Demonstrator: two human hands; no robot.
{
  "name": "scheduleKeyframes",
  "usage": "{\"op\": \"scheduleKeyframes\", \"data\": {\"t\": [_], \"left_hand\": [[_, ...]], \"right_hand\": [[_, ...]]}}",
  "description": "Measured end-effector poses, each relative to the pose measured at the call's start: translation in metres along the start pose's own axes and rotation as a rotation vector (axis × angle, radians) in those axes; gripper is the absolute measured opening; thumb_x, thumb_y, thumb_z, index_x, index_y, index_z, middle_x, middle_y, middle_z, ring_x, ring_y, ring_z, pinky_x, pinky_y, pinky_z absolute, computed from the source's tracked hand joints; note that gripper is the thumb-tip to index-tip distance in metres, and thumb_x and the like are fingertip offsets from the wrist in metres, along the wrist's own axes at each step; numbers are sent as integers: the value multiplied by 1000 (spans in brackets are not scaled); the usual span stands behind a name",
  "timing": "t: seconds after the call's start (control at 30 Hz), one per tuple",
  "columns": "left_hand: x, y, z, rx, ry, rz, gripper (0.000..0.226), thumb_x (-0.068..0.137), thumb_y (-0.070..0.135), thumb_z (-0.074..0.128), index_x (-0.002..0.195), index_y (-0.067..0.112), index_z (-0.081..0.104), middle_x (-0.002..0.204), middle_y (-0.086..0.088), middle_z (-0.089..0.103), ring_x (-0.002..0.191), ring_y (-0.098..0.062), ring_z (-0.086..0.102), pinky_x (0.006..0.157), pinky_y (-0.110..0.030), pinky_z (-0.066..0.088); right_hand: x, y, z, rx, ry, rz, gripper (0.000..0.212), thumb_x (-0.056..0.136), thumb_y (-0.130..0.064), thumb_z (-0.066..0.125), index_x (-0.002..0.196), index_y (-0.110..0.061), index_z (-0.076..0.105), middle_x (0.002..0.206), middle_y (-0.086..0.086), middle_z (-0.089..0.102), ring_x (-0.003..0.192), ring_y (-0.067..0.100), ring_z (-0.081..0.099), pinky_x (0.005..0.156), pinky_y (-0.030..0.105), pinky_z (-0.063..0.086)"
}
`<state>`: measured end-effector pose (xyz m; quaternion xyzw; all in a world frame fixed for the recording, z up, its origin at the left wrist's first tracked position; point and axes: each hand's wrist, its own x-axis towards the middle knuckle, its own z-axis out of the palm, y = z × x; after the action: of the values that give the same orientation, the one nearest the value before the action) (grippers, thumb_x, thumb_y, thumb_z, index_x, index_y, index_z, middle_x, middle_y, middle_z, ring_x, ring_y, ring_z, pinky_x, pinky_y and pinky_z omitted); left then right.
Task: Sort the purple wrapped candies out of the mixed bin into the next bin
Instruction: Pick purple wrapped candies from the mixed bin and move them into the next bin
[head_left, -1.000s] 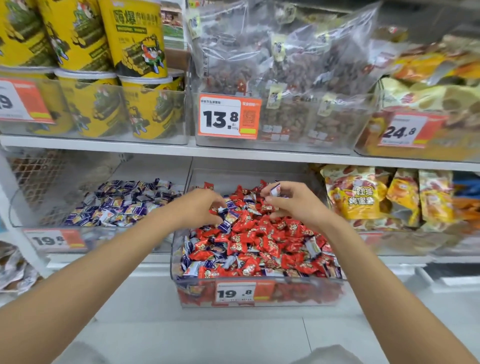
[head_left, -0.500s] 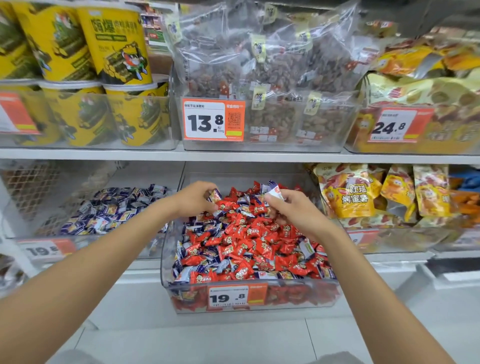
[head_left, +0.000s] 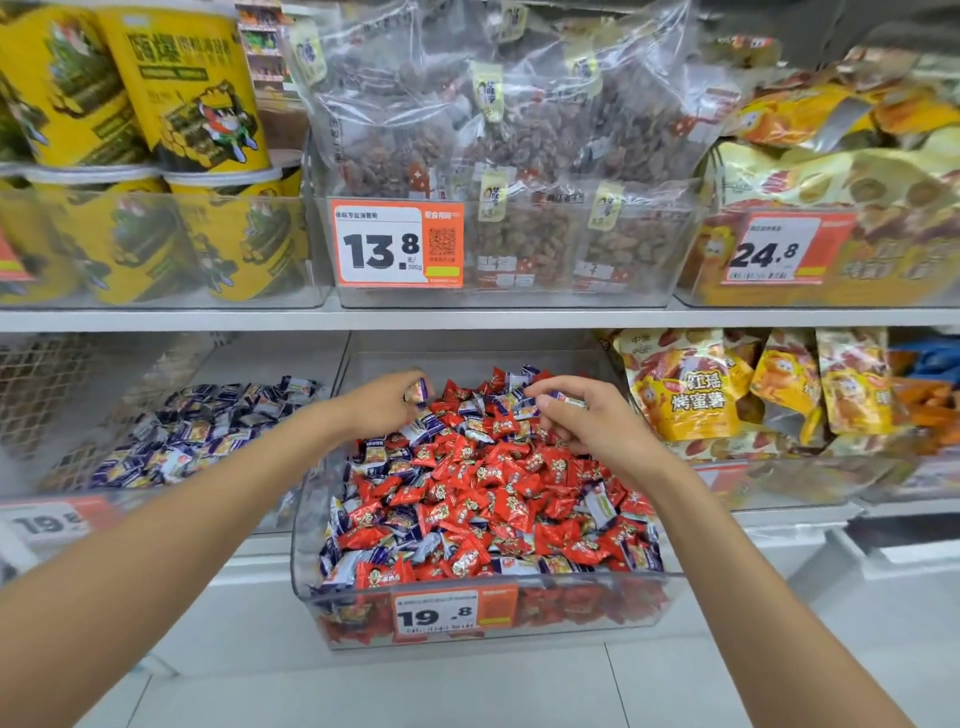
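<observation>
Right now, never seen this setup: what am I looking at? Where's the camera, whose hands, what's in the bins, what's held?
No robot here: a person's two bare hands work at a shop shelf. The one picture comes from a camera on the person's head, looking forward and down, so both forearms enter from the bottom. The clear mixed bin in the middle holds red candies and purple ones; the left bin holds purple candies only. Over the mixed bin's back, the left hand pinches a purple candy, and the right hand pinches a second candy. Tubs and bags sit above.
</observation>
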<state>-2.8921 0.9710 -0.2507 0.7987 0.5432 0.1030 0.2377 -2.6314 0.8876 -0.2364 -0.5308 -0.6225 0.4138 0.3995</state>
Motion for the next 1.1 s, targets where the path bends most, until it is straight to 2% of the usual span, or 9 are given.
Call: {"op": "scheduleKeyframes", "data": {"t": [0.13,0.33,0.47,0.57,0.63,0.73,0.83,0.93,1.1], "left_hand": [[19,-12,17,376,-101,-37,69,87,33,68,147,27,34,137,-9,46,126,-30,45,105,-45,40],[22,-13,10,352,-5,27,45,92,36,62,129,12,56,124,-10,56,111,-28,55,93,-36,45],[8,-4,7,24,122,61,29,94,38,56,107,12,61,91,3,60,86,-22,56,68,-29,40],[-3,10,6,-87,193,99,35,98,40,48,115,11,58,104,6,59,94,-18,54,75,-28,39],[-7,22,6,-171,176,89,37,100,36,46,123,9,55,114,6,53,102,-13,53,85,-24,39],[-9,38,9,-497,43,50,27,100,29,48,117,8,52,103,-3,55,76,-12,67,61,-20,51],[-1,47,12,-450,14,76,19,102,25,45,116,15,53,85,3,53,58,-4,57,52,-15,43],[15,50,21,-179,65,118,23,97,36,53,112,18,53,97,2,55,85,-11,56,65,-19,39],[32,39,40,125,-171,24,81,77,57,69,143,19,40,152,-6,34,136,-27,38,112,-41,34]], "right_hand": [[-3,4,-2,-22,-11,-3,15,98,-19,56,103,-20,71,71,0,61,57,9,45,50,21,36],[-10,11,-14,-43,6,-2,14,97,-21,59,99,-25,72,69,-2,64,58,11,45,47,22,33],[-14,10,-20,-15,34,-8,13,97,-19,59,101,-23,71,69,-3,64,59,10,47,50,22,36],[-15,10,-21,2,38,5,13,97,-20,59,100,-23,72,70,-2,65,60,11,47,51,24,36],[-14,10,-19,7,28,12,13,97,-19,59,99,-22,71,70,-1,64,58,10,46,50,22,35],[-14,9,-17,-12,9,18,13,96,-19,59,101,-21,71,70,-1,63,57,8,45,47,20,34],[-14,9,-18,-1,12,25,13,97,-19,59,102,-20,71,71,0,63,58,9,45,47,19,34],[-14,11,-20,10,18,19,13,97,-19,59,101,-21,71,71,1,64,58,10,45,48,21,35],[-14,16,-23,-10,26,18,12,96,-19,60,101,-20,71,72,1,64,56,8,46,47,17,36]]}}
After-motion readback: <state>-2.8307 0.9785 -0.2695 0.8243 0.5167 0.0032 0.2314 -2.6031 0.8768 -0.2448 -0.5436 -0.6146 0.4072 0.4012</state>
